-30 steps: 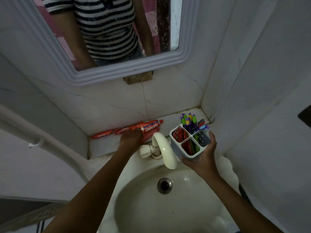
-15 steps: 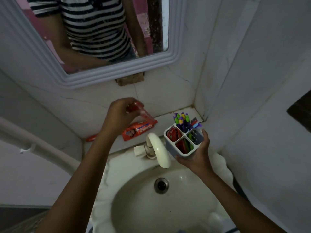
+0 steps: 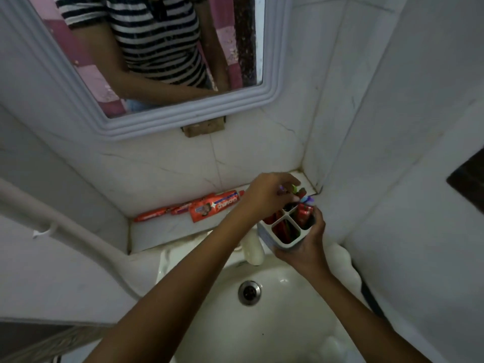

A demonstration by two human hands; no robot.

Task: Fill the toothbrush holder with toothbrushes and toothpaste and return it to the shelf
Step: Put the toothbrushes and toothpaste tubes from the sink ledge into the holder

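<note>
Toothbrush holder sits above the white sink, gripped from below by the right hand. Left hand pinches something red into it. Toothpaste tubes lie on the tiled shelf under the mirror.

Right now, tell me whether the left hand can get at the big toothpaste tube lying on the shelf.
Probably yes. The toothpaste tube lies uncovered on the shelf, right beside the left hand, with nothing between them. That hand is busy at the toothbrush holder, so it must finish there first.

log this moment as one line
left hand: at holder top | right hand: gripping holder over sink | toothpaste: on shelf
</note>
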